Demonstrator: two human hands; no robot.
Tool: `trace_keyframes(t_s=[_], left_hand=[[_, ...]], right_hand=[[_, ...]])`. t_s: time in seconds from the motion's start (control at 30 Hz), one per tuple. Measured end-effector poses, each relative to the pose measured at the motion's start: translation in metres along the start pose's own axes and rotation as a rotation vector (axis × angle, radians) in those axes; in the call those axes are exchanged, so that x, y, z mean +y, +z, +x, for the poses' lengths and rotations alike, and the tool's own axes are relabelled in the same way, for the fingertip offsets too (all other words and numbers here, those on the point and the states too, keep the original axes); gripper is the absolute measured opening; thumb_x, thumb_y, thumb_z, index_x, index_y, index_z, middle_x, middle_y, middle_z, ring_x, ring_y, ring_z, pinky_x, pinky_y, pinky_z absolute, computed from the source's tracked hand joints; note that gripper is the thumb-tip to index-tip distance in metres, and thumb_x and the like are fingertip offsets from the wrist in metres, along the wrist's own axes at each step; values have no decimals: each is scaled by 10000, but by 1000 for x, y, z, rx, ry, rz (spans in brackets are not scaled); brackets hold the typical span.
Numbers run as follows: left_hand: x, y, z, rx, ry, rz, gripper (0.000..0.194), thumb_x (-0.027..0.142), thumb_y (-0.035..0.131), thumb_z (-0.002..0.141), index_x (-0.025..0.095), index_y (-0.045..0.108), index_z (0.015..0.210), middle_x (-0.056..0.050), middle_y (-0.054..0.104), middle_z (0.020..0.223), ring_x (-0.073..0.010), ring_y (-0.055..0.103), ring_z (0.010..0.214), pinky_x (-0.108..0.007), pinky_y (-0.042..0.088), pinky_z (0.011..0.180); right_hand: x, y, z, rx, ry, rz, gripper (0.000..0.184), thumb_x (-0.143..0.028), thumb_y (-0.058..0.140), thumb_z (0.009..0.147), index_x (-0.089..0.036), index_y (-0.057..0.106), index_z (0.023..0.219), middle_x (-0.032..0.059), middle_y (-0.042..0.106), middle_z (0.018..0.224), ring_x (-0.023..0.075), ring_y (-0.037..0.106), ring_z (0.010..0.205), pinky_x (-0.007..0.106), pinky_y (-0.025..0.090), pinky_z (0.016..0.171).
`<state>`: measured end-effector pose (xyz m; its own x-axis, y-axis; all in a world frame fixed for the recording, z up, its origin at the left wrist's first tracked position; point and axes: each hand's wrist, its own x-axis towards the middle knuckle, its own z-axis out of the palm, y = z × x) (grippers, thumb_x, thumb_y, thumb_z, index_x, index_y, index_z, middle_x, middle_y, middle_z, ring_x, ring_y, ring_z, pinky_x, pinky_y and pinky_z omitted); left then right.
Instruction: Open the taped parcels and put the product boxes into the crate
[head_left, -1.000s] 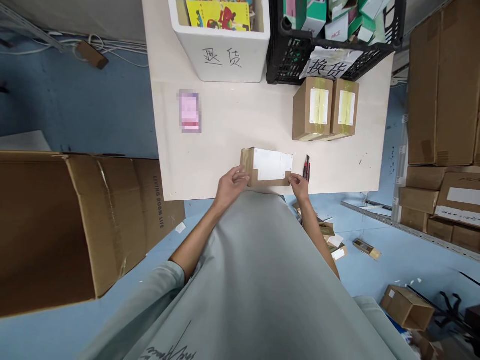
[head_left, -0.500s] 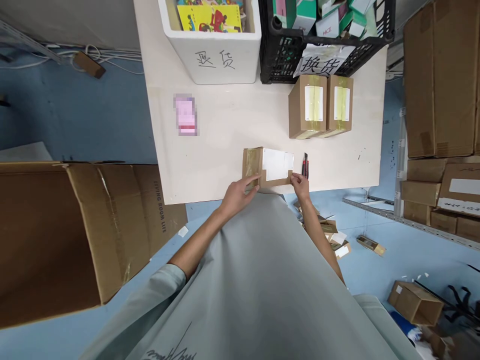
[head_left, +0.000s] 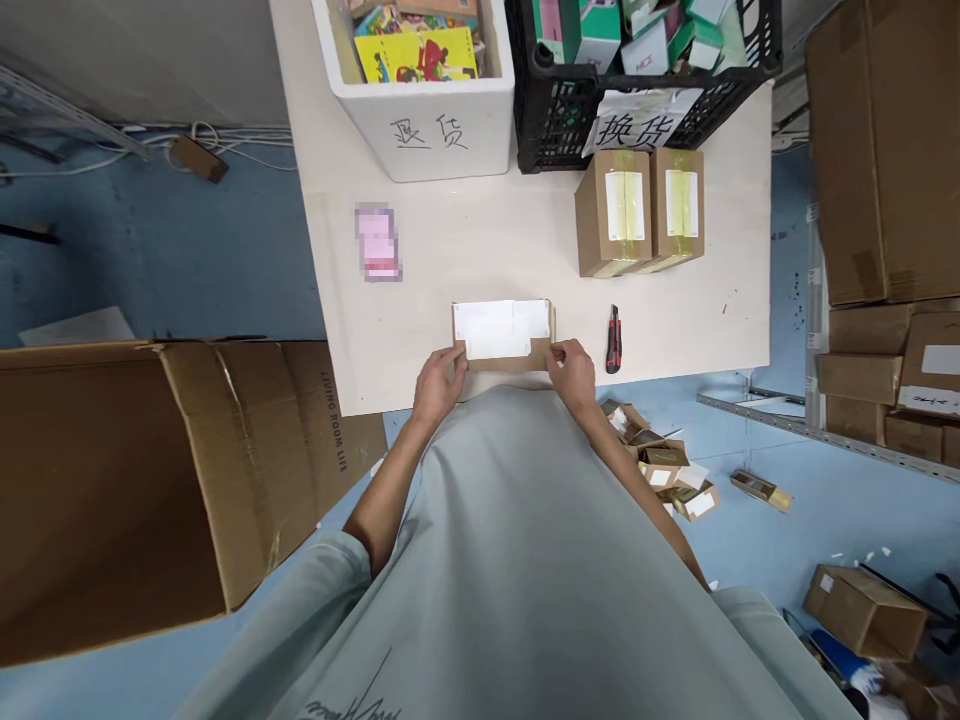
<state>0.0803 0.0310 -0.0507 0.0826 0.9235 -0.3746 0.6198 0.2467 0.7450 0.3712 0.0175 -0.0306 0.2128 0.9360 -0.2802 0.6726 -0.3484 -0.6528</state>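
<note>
A small cardboard box (head_left: 502,352) with a white label on its upper face lies at the near edge of the table, close to my body. My left hand (head_left: 439,385) grips its left near corner between thumb and fingers. On the right near corner, the fingers of my right hand (head_left: 571,372) are pinched. To the right of that hand lies a red and black box cutter (head_left: 614,340), untouched. Farther back on the right, two taped cardboard boxes (head_left: 613,215) stand side by side with white labels.
At the back of the table (head_left: 480,235) are a white bin (head_left: 450,135) holding picture books and a black crate (head_left: 555,120) of small cartons. A blurred pink item (head_left: 379,243) lies left. A large open carton (head_left: 247,450) stands left; discarded boxes (head_left: 664,465) litter the floor.
The box has turned so its labelled face points up squarely, and has shifted left. My right hand has moved left, away from the box cutter; my left hand went slightly left to the box's corner.
</note>
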Motion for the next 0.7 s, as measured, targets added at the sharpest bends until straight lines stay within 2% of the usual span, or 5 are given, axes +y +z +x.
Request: trace_keyframes(t_s=[0.17, 0.27, 0.37, 0.53, 0.7], left_hand=[[-25, -16, 1, 84, -120, -80, 432, 393, 585, 1086, 199, 774, 1422, -172, 729, 1531, -297, 693, 1421, -463, 606, 1183], [-34, -21, 5, 72, -183, -104, 462, 453, 608, 1066, 192, 779, 1407, -179, 746, 1523, -305, 700, 1421, -472, 600, 1192], [-38, -21, 10, 67, -217, -120, 456, 445, 619, 1039, 182, 792, 1369, -178, 775, 1486, -307, 731, 1380, -482, 579, 1215], [-35, -15, 15, 133, -249, -165, 369, 377, 646, 991, 188, 817, 1258, -153, 828, 1388, -290, 784, 1277, -460, 596, 1180], [-24, -7, 19, 141, -275, -200, 231, 345, 721, 938, 202, 802, 1100, -114, 862, 1230, -279, 800, 1177, -418, 626, 1098]], right_hand=[[-63, 21, -17, -90, -296, -84, 235, -420, 620, 1159, -267, 744, 1031, 102, 754, 1077, 294, 716, 1028, 424, 612, 944], [-94, 35, -18, -135, -385, -156, 239, -387, 596, 1181, -254, 742, 1045, 129, 748, 1095, 319, 709, 1093, 453, 602, 998], [-106, 41, -17, -148, -421, -191, 209, -352, 609, 1177, -248, 740, 1051, 136, 748, 1101, 322, 710, 1112, 453, 597, 1012], [-87, 34, -15, -95, -372, -91, 274, -431, 599, 1182, -262, 737, 1016, 102, 752, 1052, 276, 711, 1016, 397, 613, 926], [-34, 7, -3, -104, -165, 44, 216, -442, 687, 1096, -256, 761, 1015, 89, 797, 1091, 273, 768, 994, 413, 629, 914]])
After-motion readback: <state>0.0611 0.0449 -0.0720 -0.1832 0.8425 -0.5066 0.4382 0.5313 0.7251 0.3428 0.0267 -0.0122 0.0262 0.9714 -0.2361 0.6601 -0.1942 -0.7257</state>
